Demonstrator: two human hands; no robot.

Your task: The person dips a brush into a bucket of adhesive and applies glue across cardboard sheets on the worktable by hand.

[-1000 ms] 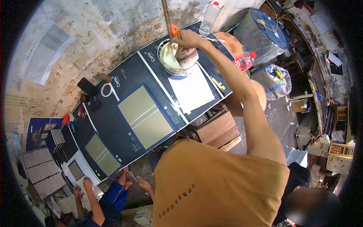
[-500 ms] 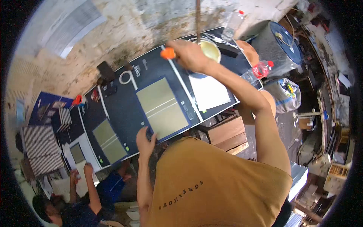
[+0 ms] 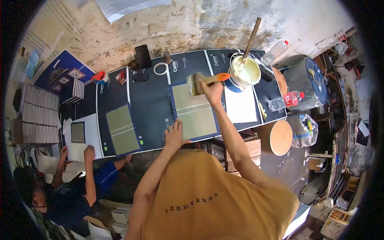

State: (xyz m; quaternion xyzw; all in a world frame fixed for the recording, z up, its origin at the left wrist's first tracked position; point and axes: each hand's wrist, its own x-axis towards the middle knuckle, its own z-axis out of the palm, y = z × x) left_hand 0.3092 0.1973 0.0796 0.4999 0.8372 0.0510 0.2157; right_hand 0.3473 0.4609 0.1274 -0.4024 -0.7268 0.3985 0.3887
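A wide brush (image 3: 196, 84) with an orange handle is in my right hand (image 3: 213, 93), its bristles over the upper edge of a greenish-grey board (image 3: 193, 114) with a blue border and two pale lines. My left hand (image 3: 173, 135) lies with fingers spread at the board's lower left corner. To the right, an open bucket (image 3: 247, 72) of cream-coloured paste has a wooden stick (image 3: 252, 38) standing in it. White paper (image 3: 240, 105) lies below the bucket. A similar, smaller board (image 3: 122, 129) is on the left.
A co-worker's hands (image 3: 89, 153) hold a white sheet at the table's left end. Stacked books (image 3: 40, 114), a tape roll (image 3: 161, 69) and a black case (image 3: 143, 56) are also on the left. Bottles (image 3: 286, 101) and a blue-lidded drum (image 3: 316, 80) are on the right.
My right hand has brought the brush from the bucket leftward to the board. My left hand has come into view and reached the board's lower corner. The camera view has turned.
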